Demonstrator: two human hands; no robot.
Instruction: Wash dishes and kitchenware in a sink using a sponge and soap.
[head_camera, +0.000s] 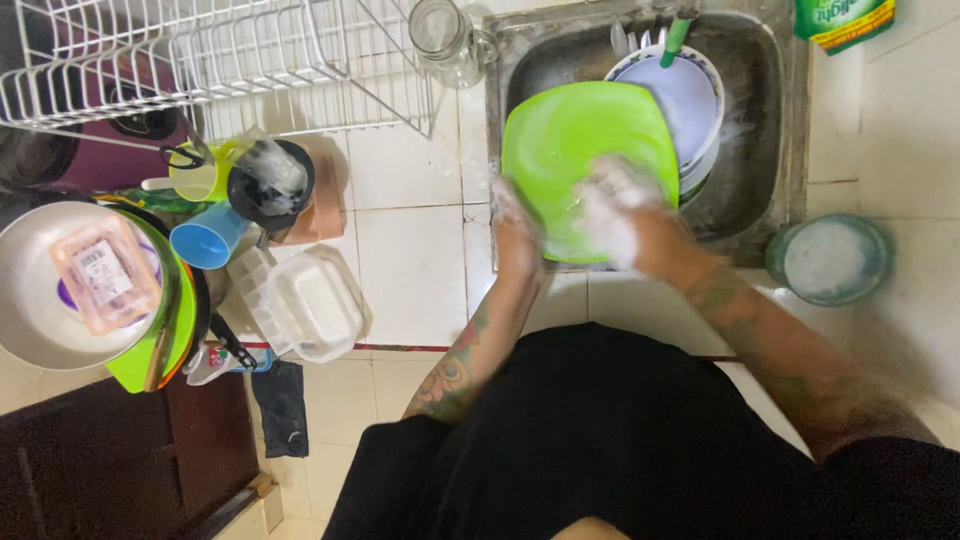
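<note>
Plate (585, 140), green square plastic, over sink (790, 120) front edge: light, stiff, prob slippery w/ suds. Left hand (515, 235) grips left rim; right hand (620, 215), foamy, rubs face, closure unclear. Hold by rims.

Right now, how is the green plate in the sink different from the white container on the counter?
The green plate is flat, bright green and tilted over the sink, held by the left hand and rubbed by the soapy right hand. The white container is deeper, ridged, and lies untouched on the tiled counter. Both have a squarish outline with rounded corners.
</note>
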